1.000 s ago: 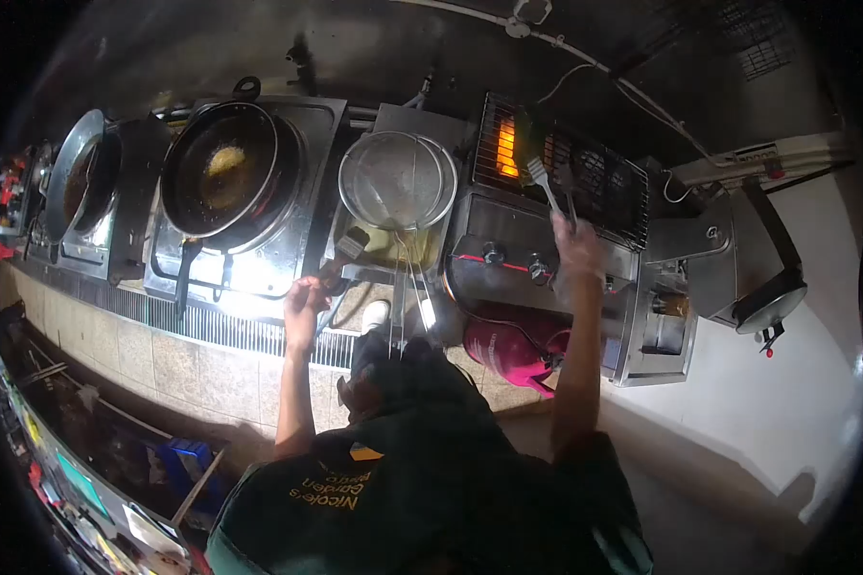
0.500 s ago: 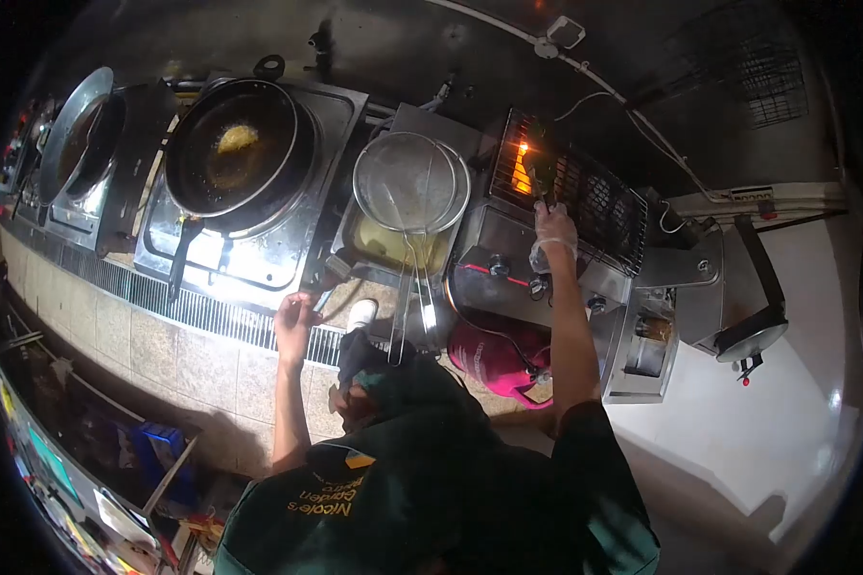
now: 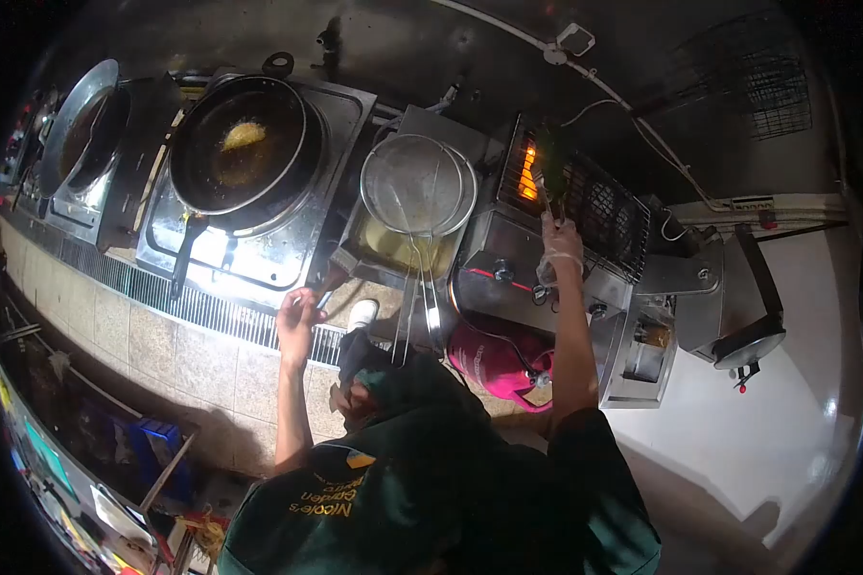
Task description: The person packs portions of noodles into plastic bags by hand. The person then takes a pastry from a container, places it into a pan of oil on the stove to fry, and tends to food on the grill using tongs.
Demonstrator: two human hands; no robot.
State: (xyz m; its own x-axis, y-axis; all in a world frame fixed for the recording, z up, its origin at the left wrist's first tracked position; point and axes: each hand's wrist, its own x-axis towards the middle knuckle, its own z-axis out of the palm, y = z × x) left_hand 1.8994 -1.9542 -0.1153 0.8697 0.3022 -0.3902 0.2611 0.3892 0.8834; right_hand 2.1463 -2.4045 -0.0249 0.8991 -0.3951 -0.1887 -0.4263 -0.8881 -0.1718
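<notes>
My right hand (image 3: pixel 561 247), in a clear plastic glove, is closed round metal tongs (image 3: pixel 546 196). The tips of the tongs reach a dark green leafy piece (image 3: pixel 554 172) over the grill (image 3: pixel 604 206), beside glowing orange burners (image 3: pixel 527 174). What exactly the green piece is, I cannot make out. My bare left hand (image 3: pixel 298 314) hovers by the front edge of the steel stove (image 3: pixel 283 273), its fingers loosely bent and apart, holding nothing that I can see. On that stove sits a black frying pan (image 3: pixel 206 182) with a golden piece of food (image 3: pixel 244 135) in it.
Two long-handled strainers (image 3: pixel 417 187) rest over a fryer of yellowish oil (image 3: pixel 384 240). A pink gas cylinder (image 3: pixel 494 359) stands below the grill. Another pan (image 3: pixel 72 144) is at far left. A steel container (image 3: pixel 647 355) and a lidded appliance (image 3: pixel 738 297) stand at right.
The tongs and the green piece have shifted slightly, now less in front of the glowing burners. My left hand stays about where it was. The whole view has moved a little.
</notes>
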